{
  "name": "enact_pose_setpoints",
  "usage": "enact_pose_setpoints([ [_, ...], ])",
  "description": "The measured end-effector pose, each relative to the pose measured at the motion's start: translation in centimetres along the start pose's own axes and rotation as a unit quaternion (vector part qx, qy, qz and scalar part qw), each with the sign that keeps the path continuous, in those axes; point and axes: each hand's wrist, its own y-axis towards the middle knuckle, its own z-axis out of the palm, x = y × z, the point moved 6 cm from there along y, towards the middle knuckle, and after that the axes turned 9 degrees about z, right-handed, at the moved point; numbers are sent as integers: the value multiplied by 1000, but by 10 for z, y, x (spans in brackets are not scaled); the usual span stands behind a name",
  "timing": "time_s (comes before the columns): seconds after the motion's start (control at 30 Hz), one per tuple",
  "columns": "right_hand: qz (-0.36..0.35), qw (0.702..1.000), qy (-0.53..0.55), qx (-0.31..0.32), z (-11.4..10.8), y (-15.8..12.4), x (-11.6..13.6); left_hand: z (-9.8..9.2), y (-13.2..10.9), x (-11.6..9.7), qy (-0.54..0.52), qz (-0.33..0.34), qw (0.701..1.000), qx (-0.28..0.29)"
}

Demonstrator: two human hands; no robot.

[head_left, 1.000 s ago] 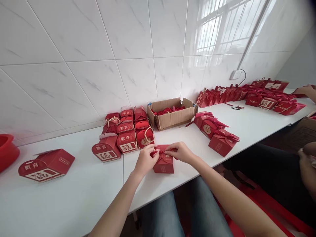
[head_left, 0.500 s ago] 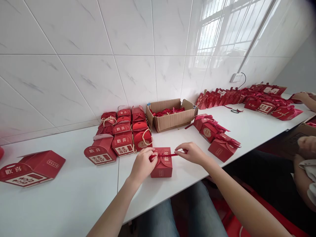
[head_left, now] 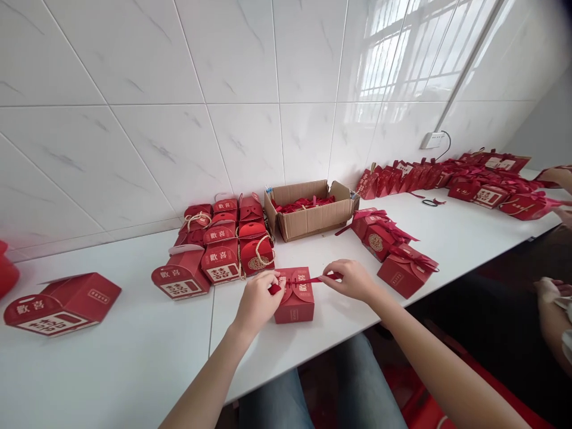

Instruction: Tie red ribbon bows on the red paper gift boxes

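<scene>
The wall (head_left: pixel 241 59) is made of shiny white tiles with thin gray marks, and light from a window shines on it. A white socket (head_left: pixel 432 140) is on the wall, with a dark wire beside it. Under the wall is a long white bench (head_left: pixel 147 357).

Near the front edge of the bench sits a small red box (head_left: pixel 295 310) with pale writing on it. It stands flat between the person's two hands. A thin red ribbon (head_left: pixel 316 279) goes across the top of it. The left hand (head_left: pixel 259 298) pinches the ribbon on one side, with its fingers right by the box. The right hand (head_left: pixel 353 279) pinches the other side, a bit away from the box, and the ribbon looks straight there.

Behind the left hand is a bunch of red boxes (head_left: pixel 221 256), close together, and some have rope handles. One more box (head_left: pixel 87 298) lies far to the left, near a red tub (head_left: pixel 6 274). A brown carton (head_left: pixel 308 225) by the wall has red ribbons (head_left: pixel 304 204) inside. To the right are boxes with bows (head_left: pixel 404 275), and farther along the wall is a long row of red boxes (head_left: pixel 388 182). At the far right edge, another person's hand (head_left: pixel 556 177) is by a red pile (head_left: pixel 491 179).
</scene>
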Motion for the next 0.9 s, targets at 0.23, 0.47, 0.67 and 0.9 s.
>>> enact_pose_setpoints([
  [0.23,-3,992,124,5,-1,8,15,1,0,-5,-18,-16,1000,6],
  [0.47,160,937,247,188,26,11,7,6,-6,-13,-18,-21,1000,10],
  [0.67,167,870,383,264,25,-2,8,12,-15,-16,7,-33,999,-24],
  [0.9,123,794,561,200,18,-6,16,11,-18,-20,44,-24,997,-60],
])
